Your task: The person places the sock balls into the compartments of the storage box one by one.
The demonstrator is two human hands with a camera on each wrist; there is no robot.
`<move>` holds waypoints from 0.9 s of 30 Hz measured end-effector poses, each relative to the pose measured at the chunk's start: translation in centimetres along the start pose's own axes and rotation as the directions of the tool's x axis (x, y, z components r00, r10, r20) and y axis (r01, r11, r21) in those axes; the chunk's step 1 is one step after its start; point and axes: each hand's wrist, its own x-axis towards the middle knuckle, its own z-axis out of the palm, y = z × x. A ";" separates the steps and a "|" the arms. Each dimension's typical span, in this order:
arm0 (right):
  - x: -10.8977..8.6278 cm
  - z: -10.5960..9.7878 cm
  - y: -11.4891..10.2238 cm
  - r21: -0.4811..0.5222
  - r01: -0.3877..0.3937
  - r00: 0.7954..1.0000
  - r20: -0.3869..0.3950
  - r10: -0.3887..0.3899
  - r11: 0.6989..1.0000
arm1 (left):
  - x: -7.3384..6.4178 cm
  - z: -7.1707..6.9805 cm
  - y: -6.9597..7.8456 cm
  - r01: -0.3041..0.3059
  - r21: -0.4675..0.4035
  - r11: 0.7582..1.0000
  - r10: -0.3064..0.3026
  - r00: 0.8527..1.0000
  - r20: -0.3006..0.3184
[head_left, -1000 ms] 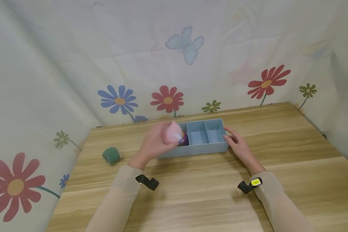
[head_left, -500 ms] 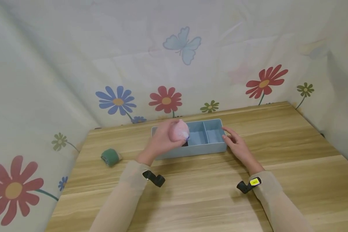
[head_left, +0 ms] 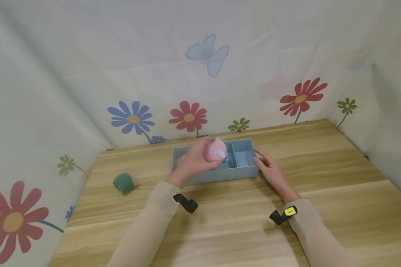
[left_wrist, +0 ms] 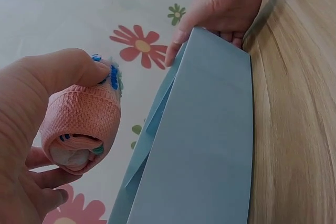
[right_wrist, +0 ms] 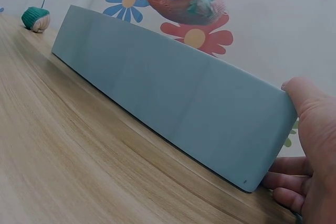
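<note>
My left hand [head_left: 197,158] grips a rolled-up pink sock [head_left: 216,150] above the middle of a pale blue divided box [head_left: 235,173]. In the left wrist view, the ribbed roll [left_wrist: 84,114] is pinched between thumb and fingers, with blue and teal threads at its end. At the box's right end, my right hand [head_left: 270,168] holds the end wall, its thumb by the front corner in the right wrist view. Something pink shows in the leftmost compartment, mostly hidden behind my left hand. To the left on the table lies a rolled green sock [head_left: 123,183] with a beige end.
The box stands on a wooden table [head_left: 227,222] near its back edge. Behind the table hangs a white curtain [head_left: 254,74] printed with flowers and a butterfly. Each wrist wears a small black camera. Dividers split the box into several compartments.
My left hand has moved right with the pink sock, from over the left part of the box to its middle. The right hand stays at the box's end.
</note>
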 end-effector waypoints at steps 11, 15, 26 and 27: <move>0.2 0.5 0.4 0.003 -0.001 1.000 -0.006 0.001 1.000 | 1.2 1.3 -0.3 -0.086 -0.039 0.996 0.088 0.995 0.055; 0.2 0.6 0.4 0.015 -0.009 1.000 -0.002 0.009 1.000 | 1.4 1.7 -0.4 -0.065 -0.039 0.997 0.067 0.995 0.073; 0.1 0.3 -0.1 0.013 -0.026 1.000 -0.004 0.026 1.000 | 2.2 2.3 -0.9 -0.009 -0.052 0.999 0.015 0.993 0.121; 0.1 0.3 -0.2 0.013 -0.027 1.000 -0.005 0.028 1.000 | 2.3 2.3 -0.9 -0.008 -0.055 0.998 0.015 0.992 0.123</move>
